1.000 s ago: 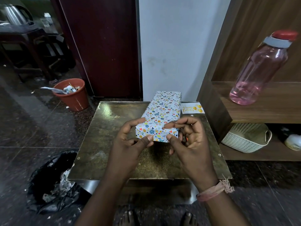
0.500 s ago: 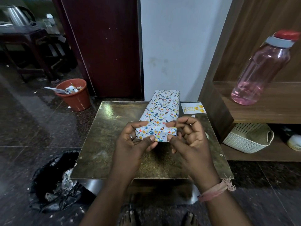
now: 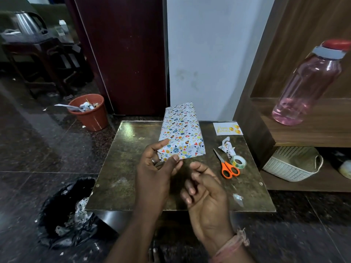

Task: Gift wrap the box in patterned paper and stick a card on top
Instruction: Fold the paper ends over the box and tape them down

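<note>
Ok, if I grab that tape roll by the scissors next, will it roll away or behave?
The tape roll seems to lie nearly flat on the table, so it probably won't roll unless tipped on edge. It looks like a thin hollow ring, likely light and apt to slide when nudged. It sits against the scissors, which may shift too.

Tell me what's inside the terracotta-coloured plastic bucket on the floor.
The terracotta-coloured plastic bucket holds crumpled paper scraps heaped near its rim, with a flat white strip poking out over the left edge. Whatever lies deeper is covered by the scraps and the bucket's wall.
</note>
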Demonstrator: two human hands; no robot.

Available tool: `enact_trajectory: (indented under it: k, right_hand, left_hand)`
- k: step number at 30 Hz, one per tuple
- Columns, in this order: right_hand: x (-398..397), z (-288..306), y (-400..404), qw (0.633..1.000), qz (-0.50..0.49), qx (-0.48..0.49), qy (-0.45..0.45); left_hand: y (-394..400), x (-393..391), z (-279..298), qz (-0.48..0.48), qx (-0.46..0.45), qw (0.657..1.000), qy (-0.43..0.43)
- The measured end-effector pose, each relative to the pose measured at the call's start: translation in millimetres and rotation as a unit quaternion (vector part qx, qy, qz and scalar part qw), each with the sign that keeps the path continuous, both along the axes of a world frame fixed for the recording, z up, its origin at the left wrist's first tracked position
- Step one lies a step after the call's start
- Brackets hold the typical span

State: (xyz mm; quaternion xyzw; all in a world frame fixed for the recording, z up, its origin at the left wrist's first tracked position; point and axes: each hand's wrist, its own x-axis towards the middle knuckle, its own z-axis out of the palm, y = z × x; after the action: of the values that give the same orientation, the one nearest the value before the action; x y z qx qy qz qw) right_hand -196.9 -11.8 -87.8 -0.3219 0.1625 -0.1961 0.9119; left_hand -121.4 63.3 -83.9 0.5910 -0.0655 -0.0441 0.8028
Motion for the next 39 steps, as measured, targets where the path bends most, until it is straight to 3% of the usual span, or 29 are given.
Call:
enact_trajectory:
  k: [4, 11, 28, 39]
  right_hand:
    - [1, -2, 14, 0.996, 0.018, 0.071, 0.043]
    - [8, 0, 17, 0.985, -0.019, 0.166, 0.038]
    - [16, -7, 13, 0.982, -0.018, 0.181, 0.044]
    - [24, -19, 6, 0.988, -0.031, 0.139, 0.058]
  left_hand:
    - [-3, -5, -1, 0.001, 0.038, 0.999, -0.013]
    - [-8, -8, -4, -0.001, 0.01, 1.0, 0.001]
    - [-11, -14, 2, -0.001, 0.037, 0.999, -0.003]
    - [-18, -22, -1, -0.021, 0.064, 0.998, -0.021]
